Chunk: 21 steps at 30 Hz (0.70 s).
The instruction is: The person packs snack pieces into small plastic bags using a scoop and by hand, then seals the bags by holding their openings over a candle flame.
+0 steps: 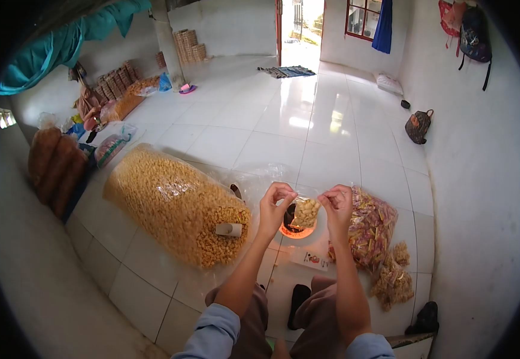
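A small clear plastic bag of pale yellow snack pieces hangs between my two hands. My left hand pinches its upper left corner, and the fingers of my right hand are closed on the upper right corner. Directly below the bag is a round orange container with something dark inside, partly hidden by the bag. Left of my hands lies a large clear sack of snack pieces, its mouth towards me. A whitish cylindrical scoop rests in that mouth. Printed labels lie on the floor near my feet.
A big clear bag of colourful packets stands right of my right hand, with small filled bags below it. Brown sacks lean at the left wall. Further back, a person sits near stacked packs. A mat lies by the doorway.
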Each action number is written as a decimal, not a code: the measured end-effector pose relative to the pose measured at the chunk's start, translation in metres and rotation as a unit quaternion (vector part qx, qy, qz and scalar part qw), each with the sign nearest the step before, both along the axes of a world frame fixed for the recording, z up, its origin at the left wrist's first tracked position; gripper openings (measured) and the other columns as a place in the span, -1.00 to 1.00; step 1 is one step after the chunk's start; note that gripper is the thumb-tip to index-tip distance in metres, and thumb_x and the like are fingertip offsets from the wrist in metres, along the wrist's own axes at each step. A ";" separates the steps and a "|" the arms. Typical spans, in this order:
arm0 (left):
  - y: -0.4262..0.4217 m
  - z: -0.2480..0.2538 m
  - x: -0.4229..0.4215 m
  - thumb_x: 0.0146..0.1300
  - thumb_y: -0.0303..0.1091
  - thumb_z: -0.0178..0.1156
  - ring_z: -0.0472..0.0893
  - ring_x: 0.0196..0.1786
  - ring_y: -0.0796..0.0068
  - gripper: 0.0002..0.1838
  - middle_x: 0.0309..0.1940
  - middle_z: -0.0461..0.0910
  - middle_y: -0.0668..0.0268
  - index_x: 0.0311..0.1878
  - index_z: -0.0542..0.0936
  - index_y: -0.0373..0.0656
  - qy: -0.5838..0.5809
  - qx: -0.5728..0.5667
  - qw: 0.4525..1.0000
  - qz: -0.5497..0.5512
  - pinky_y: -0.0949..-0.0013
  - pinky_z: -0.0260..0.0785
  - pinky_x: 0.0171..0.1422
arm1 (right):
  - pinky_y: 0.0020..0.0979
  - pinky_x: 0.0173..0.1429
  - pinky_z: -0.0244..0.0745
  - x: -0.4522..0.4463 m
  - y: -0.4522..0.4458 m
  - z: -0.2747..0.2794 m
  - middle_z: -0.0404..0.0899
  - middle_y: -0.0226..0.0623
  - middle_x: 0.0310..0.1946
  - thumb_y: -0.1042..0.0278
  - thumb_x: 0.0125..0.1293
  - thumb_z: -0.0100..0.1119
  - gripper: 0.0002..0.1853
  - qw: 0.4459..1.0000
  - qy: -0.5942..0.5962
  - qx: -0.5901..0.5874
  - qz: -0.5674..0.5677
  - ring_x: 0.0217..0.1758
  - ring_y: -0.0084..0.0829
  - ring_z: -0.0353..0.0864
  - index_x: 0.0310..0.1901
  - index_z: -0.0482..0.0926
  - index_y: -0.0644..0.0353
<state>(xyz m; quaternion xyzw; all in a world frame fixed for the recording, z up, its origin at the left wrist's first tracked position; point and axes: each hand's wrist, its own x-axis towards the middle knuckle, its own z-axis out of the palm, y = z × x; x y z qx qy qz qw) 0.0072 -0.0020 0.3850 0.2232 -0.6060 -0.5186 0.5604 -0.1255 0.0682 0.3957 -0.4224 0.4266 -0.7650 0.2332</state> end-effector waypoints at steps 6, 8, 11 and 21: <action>0.005 0.008 0.009 0.06 -0.47 0.23 0.46 -0.38 0.66 -0.90 -0.48 0.55 0.36 -0.32 0.60 -0.24 -0.088 -0.012 0.994 0.055 0.54 0.33 -0.27 | -0.58 -0.25 0.40 -0.003 0.003 -0.010 0.54 -0.34 -0.42 0.58 0.08 0.18 -0.92 0.993 0.096 0.050 -0.047 -0.35 -0.60 0.50 -0.35 0.53 0.33; 0.006 0.009 0.014 0.05 -0.47 0.24 0.46 -0.39 0.64 -0.89 -0.48 0.55 0.35 -0.32 0.61 -0.22 -0.110 -0.032 0.992 0.062 0.53 0.33 -0.27 | -0.57 -0.24 0.41 -0.002 0.008 -0.003 0.56 -0.35 -0.41 0.59 0.05 0.20 -0.88 0.978 0.189 0.050 -0.073 -0.35 -0.57 0.51 -0.33 0.59 0.29; 0.007 0.011 0.017 0.04 -0.47 0.24 0.44 -0.41 0.64 -0.89 -0.45 0.56 0.35 -0.31 0.63 -0.20 -0.144 -0.057 0.986 0.065 0.55 0.31 -0.27 | -0.56 -0.25 0.41 0.000 0.013 0.003 0.56 -0.32 -0.41 0.59 0.02 0.22 -0.83 0.968 0.222 0.075 -0.087 -0.37 -0.56 0.52 -0.29 0.61 0.27; 0.006 0.016 0.019 -0.01 -0.48 0.25 0.48 -0.37 0.52 -0.86 -0.47 0.58 0.32 -0.32 0.64 -0.16 -0.205 -0.159 0.961 0.101 0.49 0.33 -0.28 | -0.49 -0.32 0.43 0.005 0.014 -0.002 0.51 -0.30 -0.44 0.54 0.00 0.25 -0.84 0.931 0.322 0.060 -0.162 -0.40 -0.45 0.50 -0.32 0.61 0.25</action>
